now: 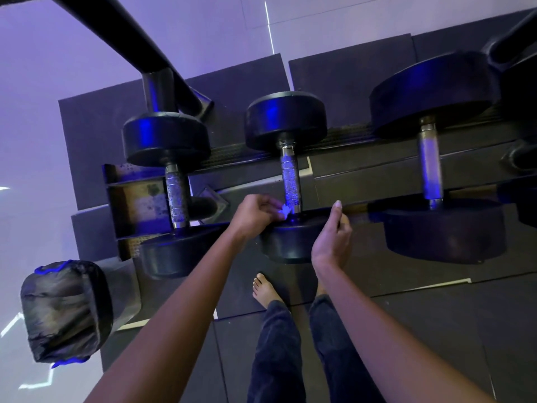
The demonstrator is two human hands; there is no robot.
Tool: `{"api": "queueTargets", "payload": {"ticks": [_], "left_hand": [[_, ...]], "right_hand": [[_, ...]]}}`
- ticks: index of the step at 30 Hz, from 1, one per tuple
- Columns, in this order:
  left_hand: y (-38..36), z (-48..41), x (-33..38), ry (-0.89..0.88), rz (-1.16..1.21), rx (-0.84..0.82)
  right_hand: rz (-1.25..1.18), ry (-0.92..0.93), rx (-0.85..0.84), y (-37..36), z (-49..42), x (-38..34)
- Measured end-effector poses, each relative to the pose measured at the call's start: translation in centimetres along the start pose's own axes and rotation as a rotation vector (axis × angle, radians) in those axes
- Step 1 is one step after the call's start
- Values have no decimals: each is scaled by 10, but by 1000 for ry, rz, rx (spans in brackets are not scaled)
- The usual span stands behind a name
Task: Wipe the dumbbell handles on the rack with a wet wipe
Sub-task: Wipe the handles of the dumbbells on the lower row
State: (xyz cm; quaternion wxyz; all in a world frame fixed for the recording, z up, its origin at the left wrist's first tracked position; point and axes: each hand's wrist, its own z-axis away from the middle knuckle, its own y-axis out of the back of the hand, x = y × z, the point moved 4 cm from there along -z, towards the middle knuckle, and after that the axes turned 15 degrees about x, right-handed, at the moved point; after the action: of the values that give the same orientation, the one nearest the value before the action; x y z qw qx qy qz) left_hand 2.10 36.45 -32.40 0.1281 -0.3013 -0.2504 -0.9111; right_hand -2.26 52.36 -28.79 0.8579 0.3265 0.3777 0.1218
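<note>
Three black dumbbells lie across the rack (363, 167), each with a knurled metal handle: the left handle (176, 196), the middle handle (291, 181) and the right handle (430, 167). My left hand (257, 212) pinches a small crumpled white wet wipe (284, 211) against the near end of the middle handle. My right hand (332, 234) hovers just right of that handle, above the near weight head (287, 242), with the thumb pointing up and the fingers loosely curled, holding nothing.
A bin lined with a black bag (65, 311) stands on the floor at the lower left. A black rack post (128, 33) slants across the upper left. My bare foot (266, 289) and dark trouser legs are below on the dark rubber floor tiles.
</note>
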Motion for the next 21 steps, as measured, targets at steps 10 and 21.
{"api": "queueTargets", "payload": {"ticks": [10, 21], "left_hand": [[4, 17, 8, 50, 142, 54], [-19, -17, 65, -408, 184, 708]], "right_hand": [[1, -12, -10, 3, -2, -2], [23, 21, -11, -2, -2, 5]]}}
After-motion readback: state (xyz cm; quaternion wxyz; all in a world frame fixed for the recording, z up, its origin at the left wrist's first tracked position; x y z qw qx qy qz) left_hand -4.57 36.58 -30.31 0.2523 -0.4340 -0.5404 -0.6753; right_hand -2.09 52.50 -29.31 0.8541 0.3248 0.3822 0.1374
